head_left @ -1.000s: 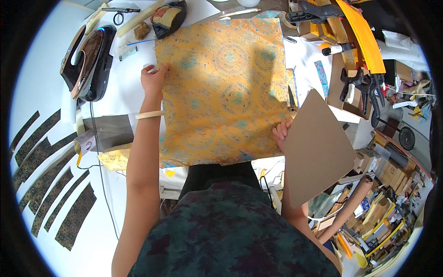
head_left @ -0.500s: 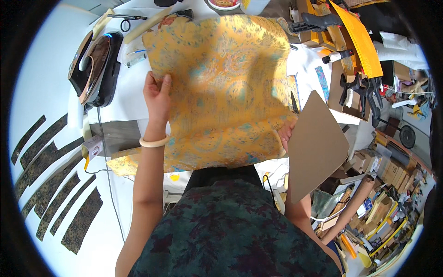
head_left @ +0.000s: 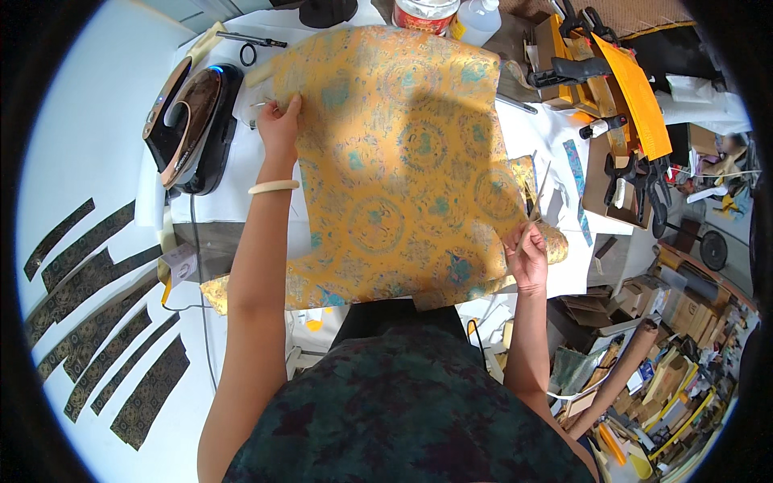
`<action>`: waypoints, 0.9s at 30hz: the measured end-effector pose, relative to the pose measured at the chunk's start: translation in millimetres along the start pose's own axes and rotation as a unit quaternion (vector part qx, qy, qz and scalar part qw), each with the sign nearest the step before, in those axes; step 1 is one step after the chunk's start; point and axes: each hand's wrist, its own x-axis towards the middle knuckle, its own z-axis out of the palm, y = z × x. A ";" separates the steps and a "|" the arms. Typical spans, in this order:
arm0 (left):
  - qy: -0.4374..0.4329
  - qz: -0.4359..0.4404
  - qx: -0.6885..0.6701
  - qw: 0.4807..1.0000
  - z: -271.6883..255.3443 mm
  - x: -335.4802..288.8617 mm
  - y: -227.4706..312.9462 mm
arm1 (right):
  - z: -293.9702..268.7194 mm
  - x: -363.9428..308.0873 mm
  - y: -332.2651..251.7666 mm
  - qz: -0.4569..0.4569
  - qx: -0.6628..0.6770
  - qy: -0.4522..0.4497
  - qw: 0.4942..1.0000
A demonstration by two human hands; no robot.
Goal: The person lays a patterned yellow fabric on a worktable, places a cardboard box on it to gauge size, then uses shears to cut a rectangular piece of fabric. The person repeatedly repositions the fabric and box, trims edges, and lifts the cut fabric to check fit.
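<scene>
A yellow patterned cloth (head_left: 378, 177) with blue-green round motifs lies spread before me, its near edge hanging over the table's edge. At its far left edge, my left hand (head_left: 279, 129) is closed on the cloth, thumb upward; a light bangle (head_left: 274, 187) circles that forearm. By the right edge, my right hand (head_left: 527, 253) pinches the cloth with its fingers together. A thin brown piece (head_left: 542, 191) rises from those fingers; it may be the brown card seen edge-on. A rolled part of the cloth (head_left: 555, 243) sits just right of this hand.
A steam iron (head_left: 193, 129) rests on its base at left, its cord trailing nearer. Dark patterned strips (head_left: 149, 390) lie farther left. Along the back stand a tub (head_left: 424, 14) and a bottle (head_left: 477, 22). Black clamps (head_left: 636, 181) and an orange board (head_left: 634, 97) are at right.
The cloth has flattened. My left hand has moved slightly away from me with its edge. My right hand has come into fuller view; the broad brown card no longer shows face-on.
</scene>
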 end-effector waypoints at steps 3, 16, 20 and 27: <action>0.092 0.094 0.121 0.984 -6.6 -20.1 -15.6 | 15.4 -2.5 0.6 0.001 -0.037 0.086 0.996; -0.209 0.210 0.515 0.804 -59.4 -195.1 -40.3 | 3.0 20.4 -6.9 -0.007 0.091 0.057 0.994; -0.214 0.180 0.516 0.810 -59.1 -193.9 -52.8 | -8.5 36.4 -16.2 -0.019 0.106 0.038 0.993; -0.194 0.169 0.523 0.813 -50.5 -197.7 -55.4 | -23.5 44.5 -20.8 -0.009 0.122 0.054 0.991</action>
